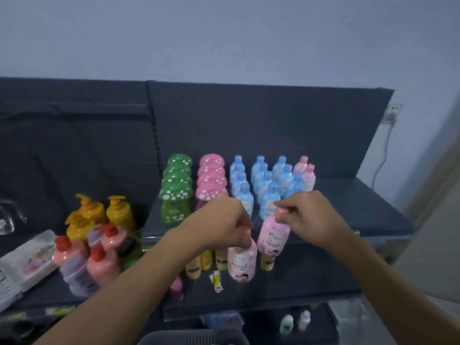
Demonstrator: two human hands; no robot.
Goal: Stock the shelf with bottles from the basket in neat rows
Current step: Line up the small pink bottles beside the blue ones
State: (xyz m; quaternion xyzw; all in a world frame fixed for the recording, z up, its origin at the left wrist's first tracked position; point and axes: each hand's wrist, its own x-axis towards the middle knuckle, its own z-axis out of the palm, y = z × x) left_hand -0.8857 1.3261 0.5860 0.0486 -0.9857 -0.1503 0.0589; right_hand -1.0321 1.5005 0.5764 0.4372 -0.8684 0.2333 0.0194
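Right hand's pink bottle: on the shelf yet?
Not yet. The right hand pinches the pink plastic bottle by its cap, its base below the dark shelf's front edge.

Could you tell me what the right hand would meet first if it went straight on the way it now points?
Likely the front pale blue plastic bottle just beyond the right hand, which grips a pink plastic bottle by its cap; depth is unclear.

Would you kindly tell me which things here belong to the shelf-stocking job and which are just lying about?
Job: left hand gripping lower pink bottle; right hand gripping upper pink bottle; shelf; basket; blue bottles.
Lying about: yellow pump bottles; tissue packs; small tube; wall socket.
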